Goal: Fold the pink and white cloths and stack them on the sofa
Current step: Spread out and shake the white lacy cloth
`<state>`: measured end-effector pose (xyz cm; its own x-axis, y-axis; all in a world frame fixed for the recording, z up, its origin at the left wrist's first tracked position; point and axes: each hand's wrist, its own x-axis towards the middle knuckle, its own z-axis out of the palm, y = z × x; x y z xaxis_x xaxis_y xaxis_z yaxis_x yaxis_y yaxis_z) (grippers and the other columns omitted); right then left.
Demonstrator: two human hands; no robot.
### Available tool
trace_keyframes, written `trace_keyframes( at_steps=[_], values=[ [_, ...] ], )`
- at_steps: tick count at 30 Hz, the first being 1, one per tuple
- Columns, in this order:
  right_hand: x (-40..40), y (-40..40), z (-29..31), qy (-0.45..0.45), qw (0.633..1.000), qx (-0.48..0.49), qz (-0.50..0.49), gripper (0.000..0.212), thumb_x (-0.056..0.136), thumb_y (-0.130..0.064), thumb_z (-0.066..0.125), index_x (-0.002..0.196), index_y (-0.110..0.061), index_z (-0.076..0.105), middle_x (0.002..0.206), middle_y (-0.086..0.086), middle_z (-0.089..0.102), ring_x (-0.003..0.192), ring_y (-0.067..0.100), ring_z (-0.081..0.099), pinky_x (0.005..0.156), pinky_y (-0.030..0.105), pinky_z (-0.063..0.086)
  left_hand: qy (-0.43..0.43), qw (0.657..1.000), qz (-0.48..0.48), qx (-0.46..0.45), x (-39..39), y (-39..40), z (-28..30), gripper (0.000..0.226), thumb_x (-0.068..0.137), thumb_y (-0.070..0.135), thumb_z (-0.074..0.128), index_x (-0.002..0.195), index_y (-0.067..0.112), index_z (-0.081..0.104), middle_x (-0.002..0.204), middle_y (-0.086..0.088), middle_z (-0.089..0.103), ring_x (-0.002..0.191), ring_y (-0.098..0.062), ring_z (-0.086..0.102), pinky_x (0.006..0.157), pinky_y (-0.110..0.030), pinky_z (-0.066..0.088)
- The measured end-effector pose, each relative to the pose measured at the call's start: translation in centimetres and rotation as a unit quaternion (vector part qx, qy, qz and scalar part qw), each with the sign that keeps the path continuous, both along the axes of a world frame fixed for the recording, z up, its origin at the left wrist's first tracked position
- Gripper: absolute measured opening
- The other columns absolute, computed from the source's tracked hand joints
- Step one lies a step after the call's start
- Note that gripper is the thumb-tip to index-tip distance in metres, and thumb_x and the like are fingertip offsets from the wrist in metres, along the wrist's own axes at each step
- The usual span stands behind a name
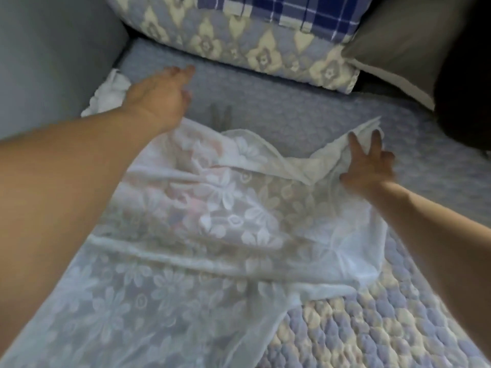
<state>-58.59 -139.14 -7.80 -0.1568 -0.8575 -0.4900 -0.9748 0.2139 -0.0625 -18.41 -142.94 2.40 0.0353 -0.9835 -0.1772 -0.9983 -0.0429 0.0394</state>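
A sheer white lace cloth [212, 221] with a flower pattern lies spread over the sofa seat [292, 115], its far edge rumpled. Pink shows faintly through it near the middle [191, 205]; I cannot tell if that is a pink cloth beneath. My left hand [159, 96] reaches out over the seat beyond the cloth's far left corner, fingers straight, holding nothing. My right hand [369, 166] lies on the cloth's far right corner, fingers spread over the bunched fabric. A crumpled white cloth [109, 94] sits by the left armrest.
A patterned blue-and-cream cushion [239, 41] leans against the sofa back, with a blue plaid fabric [292, 11] above it. A grey armrest [53, 54] rises at the left. A grey cushion [398, 38] and a dark object [465, 88] are at the right. Quilted cover [372, 328] lies at the near right.
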Motion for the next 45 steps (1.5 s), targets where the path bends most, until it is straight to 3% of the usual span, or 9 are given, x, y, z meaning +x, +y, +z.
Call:
trace_keyframes(
  at_steps=[5, 10, 14, 18, 24, 29, 33, 41, 45],
  values=[
    [0.2, -1.5, -1.0, 0.060, 0.994, -0.033, 0.085, 0.108, 0.088, -0.030, 0.071, 0.154, -0.047, -0.013, 0.160, -0.003, -0.033, 0.149, 0.044, 0.001, 0.108, 0.060, 0.036, -0.074, 0.960, -0.121, 0.243, -5.8, -2.8, -2.6, 0.068, 0.090, 0.066, 0.053, 0.151, 0.045, 0.032, 0.153, 0.002, 0.047, 0.134, -0.029, 0.050, 0.111, -0.039, 0.041],
    [0.4, -2.5, -0.8, 0.082, 0.989, -0.021, 0.121, 0.094, 0.087, -0.031, 0.072, 0.153, -0.045, 0.008, 0.162, 0.002, -0.028, 0.148, 0.043, 0.002, 0.107, 0.059, 0.037, -0.039, 0.912, -0.035, 0.406, -8.1, -3.3, -3.0, 0.023, 0.084, 0.042, 0.073, 0.106, 0.035, 0.071, 0.110, 0.005, 0.069, 0.095, -0.020, 0.069, 0.075, -0.036, 0.062],
    [-1.2, -2.1, -0.9, 0.048, 0.997, -0.033, 0.054, 0.087, 0.075, -0.043, 0.082, 0.144, -0.040, 0.030, 0.163, 0.003, -0.012, 0.144, 0.040, 0.017, 0.101, 0.055, 0.042, -0.153, 0.943, -0.073, 0.286, -7.5, -5.4, 0.2, 0.007, 0.084, 0.013, 0.069, 0.084, 0.007, 0.069, 0.081, -0.011, 0.068, 0.081, -0.032, 0.067, 0.071, -0.037, 0.057],
    [-1.9, -2.3, -0.6, 0.030, 0.999, -0.017, 0.012, 0.086, 0.070, -0.051, 0.084, 0.139, -0.030, 0.038, 0.160, 0.005, 0.004, 0.141, 0.039, 0.018, 0.104, 0.057, 0.040, -0.063, 0.993, 0.050, 0.087, -4.8, -11.6, 0.3, 0.041, 0.087, -0.001, 0.070, 0.115, -0.025, 0.051, 0.116, -0.043, 0.057, 0.102, -0.052, 0.060, 0.090, -0.055, 0.051],
    [-3.2, -2.9, -0.1, -0.074, 0.995, -0.037, -0.057, 0.057, 0.083, -0.053, 0.068, 0.130, -0.022, 0.060, 0.150, 0.007, 0.042, 0.135, 0.033, 0.041, 0.109, 0.046, 0.040, 0.158, 0.980, 0.108, -0.045, -13.6, -6.1, 2.0, 0.082, 0.097, 0.029, 0.057, 0.159, 0.021, 0.005, 0.165, -0.015, 0.013, 0.146, -0.032, 0.030, 0.113, -0.040, 0.036],
    [-4.7, 0.2, 2.4, -0.382, 0.828, -0.109, -0.395, 0.030, 0.084, -0.022, 0.076, 0.110, -0.008, 0.069, 0.098, 0.010, 0.069, 0.083, 0.028, 0.067, 0.071, 0.039, 0.056, 0.232, 0.972, 0.002, -0.043, -17.1, 17.0, -2.5, 0.052, 0.087, 0.017, 0.061, 0.138, 0.016, 0.050, 0.132, -0.016, 0.052, 0.119, -0.038, 0.051, 0.100, -0.045, 0.045],
    [-6.0, 3.7, 1.5, -0.463, 0.726, -0.007, -0.508, 0.021, 0.083, -0.012, 0.075, 0.101, -0.006, 0.068, 0.103, 0.013, 0.071, 0.079, 0.027, 0.073, 0.060, 0.036, 0.060, 0.211, 0.922, 0.068, 0.317, -22.3, 34.7, -4.5, 0.033, 0.093, 0.054, 0.049, 0.114, 0.029, 0.050, 0.114, 0.003, 0.055, 0.108, -0.022, 0.056, 0.087, -0.037, 0.050],
    [-5.6, 4.7, 1.8, -0.359, 0.799, 0.100, -0.472, 0.013, 0.093, -0.026, 0.066, 0.102, -0.016, 0.064, 0.088, 0.004, 0.071, 0.070, 0.018, 0.068, 0.074, 0.035, 0.058, 0.144, 0.968, 0.089, 0.184, -22.0, 38.6, -10.4, 0.040, 0.077, 0.022, 0.074, 0.113, 0.016, 0.057, 0.104, -0.008, 0.059, 0.088, -0.029, 0.065, 0.060, -0.038, 0.058],
    [-5.1, 1.7, 7.5, -0.556, 0.692, 0.066, -0.455, 0.030, 0.098, -0.028, 0.051, 0.117, -0.010, 0.066, 0.099, 0.008, 0.076, 0.092, 0.022, 0.074, 0.075, 0.040, 0.062, 0.331, 0.897, 0.174, 0.237, -20.8, 38.3, -7.8, 0.015, 0.073, 0.004, 0.060, 0.079, 0.017, 0.062, 0.070, 0.002, 0.063, 0.065, -0.014, 0.063, 0.060, -0.040, 0.048]
  ],
)
